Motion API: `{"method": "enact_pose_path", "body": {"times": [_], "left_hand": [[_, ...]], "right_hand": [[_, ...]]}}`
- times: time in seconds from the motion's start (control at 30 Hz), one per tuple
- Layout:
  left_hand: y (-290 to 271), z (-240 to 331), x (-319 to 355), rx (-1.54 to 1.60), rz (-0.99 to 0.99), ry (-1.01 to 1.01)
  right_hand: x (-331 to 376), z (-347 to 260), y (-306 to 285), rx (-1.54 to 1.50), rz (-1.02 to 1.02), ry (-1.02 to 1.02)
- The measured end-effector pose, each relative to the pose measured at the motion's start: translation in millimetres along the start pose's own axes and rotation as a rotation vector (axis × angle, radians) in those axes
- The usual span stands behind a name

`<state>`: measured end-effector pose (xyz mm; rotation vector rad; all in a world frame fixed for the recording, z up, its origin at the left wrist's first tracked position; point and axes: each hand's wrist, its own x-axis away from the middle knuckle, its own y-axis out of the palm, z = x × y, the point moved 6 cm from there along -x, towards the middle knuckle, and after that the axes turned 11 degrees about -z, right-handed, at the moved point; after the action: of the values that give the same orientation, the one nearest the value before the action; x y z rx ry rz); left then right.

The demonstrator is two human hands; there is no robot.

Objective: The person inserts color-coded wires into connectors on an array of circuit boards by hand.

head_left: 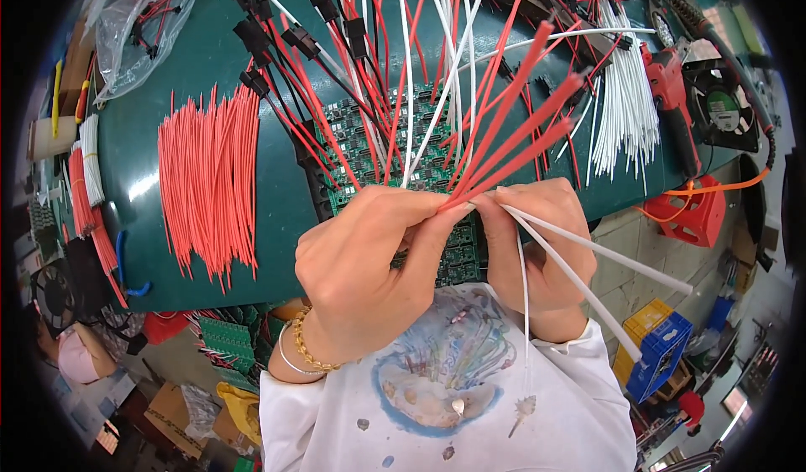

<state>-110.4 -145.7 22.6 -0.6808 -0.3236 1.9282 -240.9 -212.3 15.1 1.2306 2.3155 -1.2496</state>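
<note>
Left hand point(369, 249) angles inward over circuit boards point(459, 258), pinching red wires point(504, 142). Right hand point(544, 241) faces it — clamped on white wires point(617, 258).

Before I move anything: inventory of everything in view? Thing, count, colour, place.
Table: one, dark green, centre
Circuit boards: several, green, behind and between the hands
Connectors: many, black, upper centre
Red wire pile: one, red, table left
White wire pile: one, white, table right
Plastic bag: one, clear, upper left
Fans: two, black, far left and far right
Handheld tool: one, red, right
Stool: one, red, right
Crates: apparently two, blue and yellow, lower right
Held red wires: several, red, left hand
Held white wires: at least three, white, right hand
Hands: two, white-sleeved, centre
Remaining clutter: too small to count
</note>
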Motion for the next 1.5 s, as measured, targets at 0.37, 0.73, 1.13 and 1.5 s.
{"method": "enact_pose_path", "body": {"times": [0.37,0.73,1.13,1.5], "left_hand": [[0,2,0,0.004,-0.064,-0.004],[-47,-22,39,0.423,0.11,-0.275],[-32,-28,45,0.339,0.04,-0.205],[-33,-25,41,0.201,0.01,-0.15]], "right_hand": [[-4,0,3,-0.051,0.007,0.036],[19,22,-35,-0.551,0.207,0.392],[-1,-26,24,-0.152,-0.093,0.02],[0,-26,29,-0.2,-0.12,0.038]]}}
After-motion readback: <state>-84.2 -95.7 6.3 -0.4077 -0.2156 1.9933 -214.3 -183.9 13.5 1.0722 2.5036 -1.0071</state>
